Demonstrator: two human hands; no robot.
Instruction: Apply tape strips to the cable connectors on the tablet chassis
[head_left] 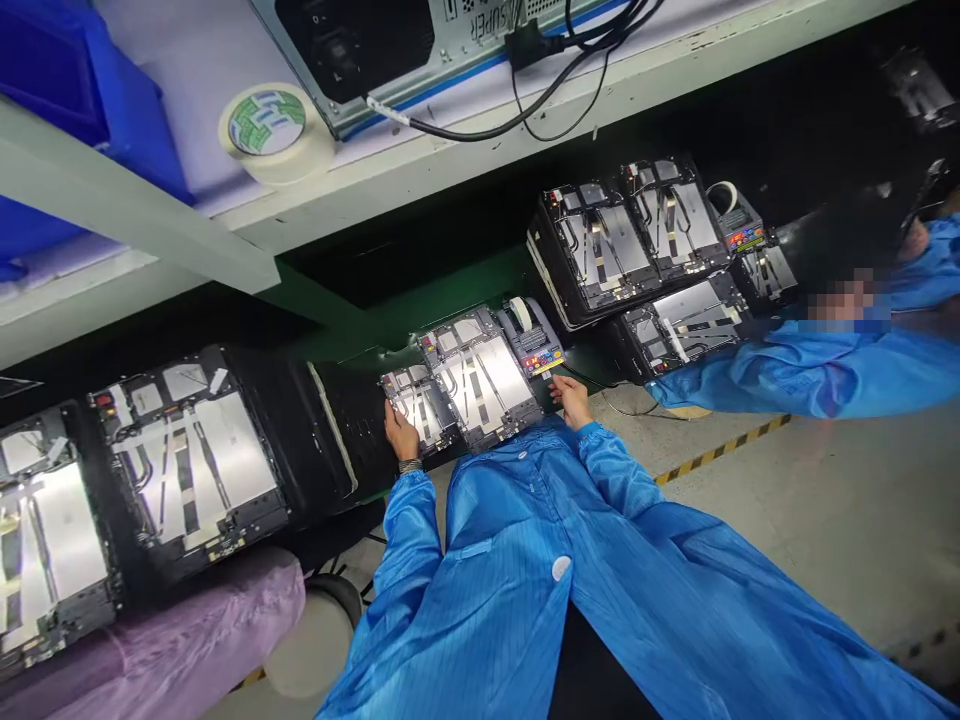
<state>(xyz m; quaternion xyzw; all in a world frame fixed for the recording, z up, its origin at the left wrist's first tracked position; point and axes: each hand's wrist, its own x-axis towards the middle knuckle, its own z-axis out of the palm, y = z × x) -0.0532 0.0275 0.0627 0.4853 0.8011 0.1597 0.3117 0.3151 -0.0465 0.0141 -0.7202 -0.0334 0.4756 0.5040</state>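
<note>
Two bare hands sit at the near edge of the green table (pixel 360 325): the left hand (pixel 401 432), fingers flat and ungripping, rests on an open tablet chassis (pixel 420 408); the right hand (pixel 571 400), fingers loosely spread, empty, lies just beside a second chassis (pixel 480 375) and a tape dispenser (pixel 529 335).

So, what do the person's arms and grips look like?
The left sleeve and right sleeve are bright blue smock fabric with faint thin stripes, closed at the wrists. The left grip and right grip are ungloved. A dark strap circles the left wrist.
</note>
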